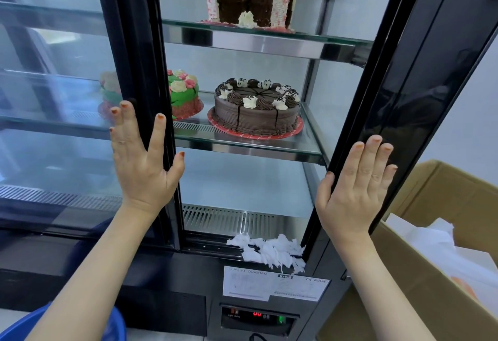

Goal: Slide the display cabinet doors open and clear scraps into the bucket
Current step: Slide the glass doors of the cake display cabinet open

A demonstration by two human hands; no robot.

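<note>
**Pale wall [463, 114], shiny glass cabinet [161, 281]**

Low on the left sits the round blue plastic bucket [107, 324]. The left hand [142, 157] lies flat, fingers spread, on the smooth black left door [140, 44] — holding nothing. A hard shove could shake the frosted cakes [256, 109]. Soft, crumpled white scraps [269, 251] lie on the bottom track beside the right door [398, 85], so they may jam it. The right hand [355, 179] is flat too, thumb at that door's edge.
</note>
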